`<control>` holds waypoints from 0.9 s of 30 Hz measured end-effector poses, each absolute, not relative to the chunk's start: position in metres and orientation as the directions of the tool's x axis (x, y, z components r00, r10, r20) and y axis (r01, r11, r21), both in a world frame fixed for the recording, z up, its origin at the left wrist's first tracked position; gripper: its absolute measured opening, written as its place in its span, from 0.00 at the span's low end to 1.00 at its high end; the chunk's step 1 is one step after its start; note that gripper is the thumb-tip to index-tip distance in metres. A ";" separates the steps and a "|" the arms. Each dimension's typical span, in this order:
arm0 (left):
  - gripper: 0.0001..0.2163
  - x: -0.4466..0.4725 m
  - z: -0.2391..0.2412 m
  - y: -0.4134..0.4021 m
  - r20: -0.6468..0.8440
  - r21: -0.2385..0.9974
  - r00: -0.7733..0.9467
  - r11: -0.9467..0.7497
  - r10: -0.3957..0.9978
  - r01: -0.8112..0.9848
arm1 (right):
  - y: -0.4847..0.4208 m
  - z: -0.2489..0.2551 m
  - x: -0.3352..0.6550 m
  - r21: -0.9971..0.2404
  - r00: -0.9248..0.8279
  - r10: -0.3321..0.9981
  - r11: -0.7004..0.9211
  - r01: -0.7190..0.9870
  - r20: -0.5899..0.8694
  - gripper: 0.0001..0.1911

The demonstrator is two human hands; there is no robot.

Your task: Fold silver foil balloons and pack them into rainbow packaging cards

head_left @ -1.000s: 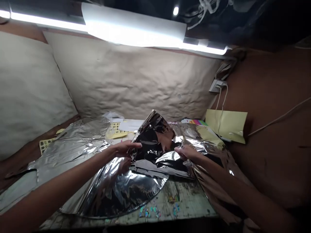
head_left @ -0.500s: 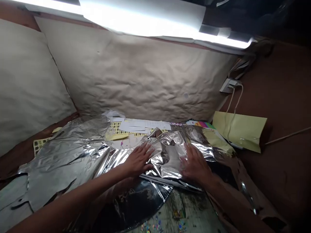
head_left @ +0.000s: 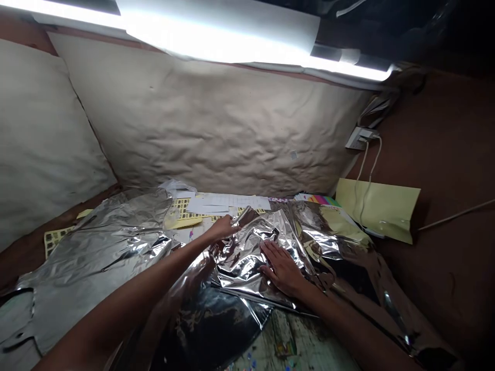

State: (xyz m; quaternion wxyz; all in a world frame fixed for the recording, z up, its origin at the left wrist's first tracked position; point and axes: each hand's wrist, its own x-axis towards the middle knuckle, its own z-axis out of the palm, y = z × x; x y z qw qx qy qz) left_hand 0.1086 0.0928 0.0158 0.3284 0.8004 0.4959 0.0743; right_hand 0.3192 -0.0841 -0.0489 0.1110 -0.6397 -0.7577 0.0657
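A crinkled, folded piece of silver foil sheet (head_left: pixel 247 257) lies in the middle of the table. My left hand (head_left: pixel 223 229) is closed at its far left edge, where the fingers seem to pinch the foil. Flat on top of the same piece rests my right hand (head_left: pixel 283 270), its fingers stretched out and the palm down. More shiny foil (head_left: pixel 104 242) spreads over the left side, and another foil sheet (head_left: pixel 359 263) covers the right side. Dark reflective film (head_left: pixel 209 319) shows below the folded piece, nearer to me.
White papers (head_left: pixel 209 202) and yellow sheets with dark squares (head_left: pixel 181 208) lie along the back wall. A yellow sheet (head_left: pixel 377 206) leans at the right, below a socket with cables (head_left: pixel 361 138). The worn tabletop (head_left: pixel 284 335) shows in front. A bright tube light (head_left: pixel 216 36) hangs above.
My left hand has moved up and away to the foil's far left edge and closed there. My right hand has slid left onto the middle of the foil.
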 end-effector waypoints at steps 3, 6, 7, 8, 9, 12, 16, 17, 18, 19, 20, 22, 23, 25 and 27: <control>0.17 0.131 0.022 0.126 -0.366 0.561 0.461 -0.204 0.808 0.802 | -0.085 -0.047 0.319 -0.250 -0.169 0.980 0.191 0.949 0.108 0.34; 0.16 0.148 0.021 0.136 -0.452 0.528 0.444 -0.170 0.773 0.832 | -0.085 -0.050 0.321 -0.268 -0.176 0.974 0.209 0.940 0.142 0.33; 0.16 0.153 0.021 0.136 -0.468 0.523 0.444 -0.166 0.764 0.836 | -0.085 -0.051 0.321 -0.276 -0.170 0.973 0.208 0.939 0.154 0.33; 0.16 0.157 0.020 0.135 -0.478 0.521 0.447 -0.165 0.756 0.837 | -0.085 -0.052 0.322 -0.283 -0.163 0.973 0.205 0.937 0.164 0.33; 0.16 0.161 0.020 0.133 -0.482 0.523 0.451 -0.166 0.751 0.836 | -0.085 -0.053 0.323 -0.291 -0.156 0.973 0.201 0.935 0.171 0.32; 0.16 0.170 0.021 0.129 -0.484 0.530 0.465 -0.174 0.741 0.830 | -0.084 -0.052 0.324 -0.317 -0.151 0.973 0.201 0.927 0.176 0.32; 0.16 0.177 0.025 0.126 -0.487 0.533 0.497 -0.207 0.718 0.821 | -0.085 -0.051 0.323 -0.399 -0.146 0.969 0.216 0.891 0.200 0.31; 0.16 0.178 0.026 0.124 -0.481 0.534 0.507 -0.221 0.715 0.816 | -0.085 -0.051 0.323 -0.437 -0.137 0.967 0.220 0.872 0.214 0.30; 0.16 0.179 0.026 0.122 -0.469 0.535 0.518 -0.237 0.715 0.811 | -0.085 -0.051 0.324 -0.487 -0.123 0.966 0.222 0.845 0.228 0.30; 0.16 0.180 0.026 0.120 -0.453 0.537 0.530 -0.256 0.717 0.804 | -0.085 -0.050 0.325 -0.547 -0.097 0.967 0.215 0.809 0.237 0.30; 0.16 0.180 0.025 0.117 -0.433 0.540 0.544 -0.277 0.719 0.795 | -0.083 -0.049 0.328 -0.611 -0.058 0.970 0.195 0.767 0.237 0.31; 0.16 0.179 0.023 0.113 -0.387 0.543 0.569 -0.319 0.725 0.776 | -0.077 -0.043 0.340 -0.718 0.087 0.974 0.091 0.690 0.207 0.32; 0.16 0.178 0.022 0.111 -0.364 0.540 0.577 -0.339 0.732 0.771 | -0.071 -0.038 0.349 -0.748 0.177 0.967 0.022 0.664 0.185 0.32; 0.15 0.175 0.019 0.109 -0.320 0.520 0.576 -0.369 0.752 0.770 | -0.055 -0.027 0.369 -0.759 0.340 0.930 -0.117 0.641 0.143 0.33; 0.16 0.171 0.015 0.107 -0.276 0.489 0.557 -0.384 0.784 0.783 | -0.035 -0.015 0.390 -0.738 0.426 0.898 -0.212 0.641 0.112 0.35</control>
